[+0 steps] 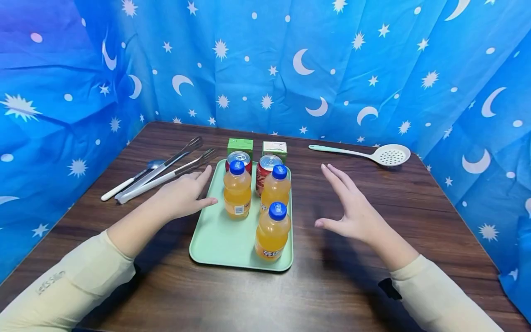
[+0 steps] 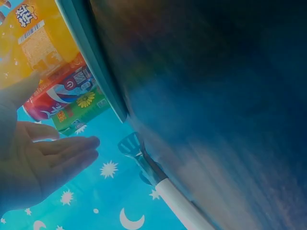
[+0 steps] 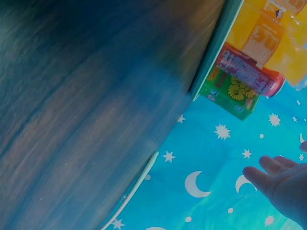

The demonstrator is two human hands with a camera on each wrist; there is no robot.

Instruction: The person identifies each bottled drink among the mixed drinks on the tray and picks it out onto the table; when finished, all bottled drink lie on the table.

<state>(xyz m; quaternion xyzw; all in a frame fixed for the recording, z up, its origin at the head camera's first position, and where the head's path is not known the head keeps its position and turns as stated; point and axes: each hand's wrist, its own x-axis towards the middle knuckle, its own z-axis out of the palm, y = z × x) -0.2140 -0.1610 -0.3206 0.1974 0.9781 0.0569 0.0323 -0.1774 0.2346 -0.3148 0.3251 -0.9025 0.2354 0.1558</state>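
Either side of the tray [image 1: 228, 246], both hands are up off the table [image 1: 232, 302], forearms angled in, thumbs inward. Left hand [image 1: 182, 196]: fingers extended, thumb out over the tray's left edge near a bottle, grip wide, nothing held. Right hand [image 1: 354, 212]: apart from the tray, fingers forward, wide thumb gap, also holding nothing. Count: 3 orange-drink bottles [image 1: 271, 237] upright on the tray (1 left, 2 right), 2 cans [image 1: 260, 180] behind them, 2 boxes [image 1: 240, 145] behind the cans. Table left: 1 tongs [image 1: 153, 184], 1 spoon [image 1: 118, 189]. Far right: 1 slotted spoon [image 1: 391, 155].
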